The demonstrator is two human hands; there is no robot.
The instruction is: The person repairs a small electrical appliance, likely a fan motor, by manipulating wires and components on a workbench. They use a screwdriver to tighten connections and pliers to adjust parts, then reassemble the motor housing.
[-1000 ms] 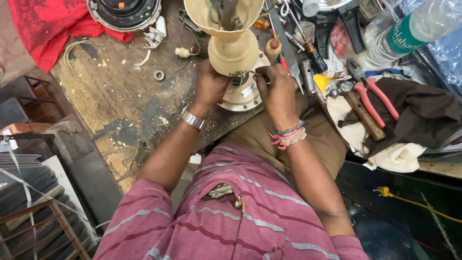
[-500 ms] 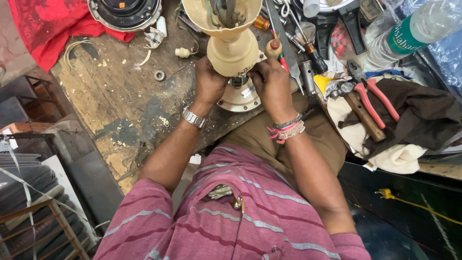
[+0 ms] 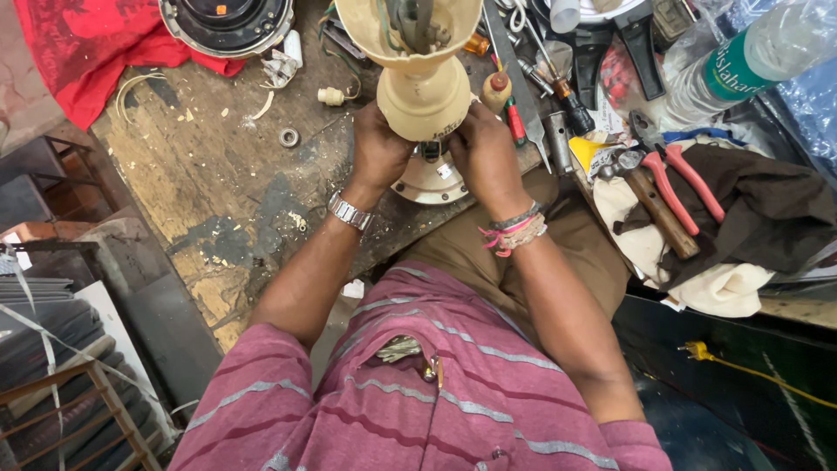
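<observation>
A cream, funnel-shaped plastic housing (image 3: 420, 83) with wires inside its open top stands upright over a round white base (image 3: 430, 180) at the edge of a worn wooden bench (image 3: 209, 174). My left hand (image 3: 377, 150), a metal watch on its wrist, grips the housing's lower left side. My right hand (image 3: 485, 157), with coloured wristbands, grips the lower right side. Both hands hide the joint between housing and base.
Red-handled pliers (image 3: 684, 179) and a wooden-handled hammer (image 3: 656, 205) lie on cloths to the right. A plastic bottle (image 3: 741, 61), screwdrivers (image 3: 558, 87), a red cloth (image 3: 87, 44), a round dark motor part (image 3: 227, 19) and a small bearing (image 3: 289, 137) sit on the bench.
Both hands have shifted slightly up along the housing's stem and the housing sits a little straighter. Nothing else has moved.
</observation>
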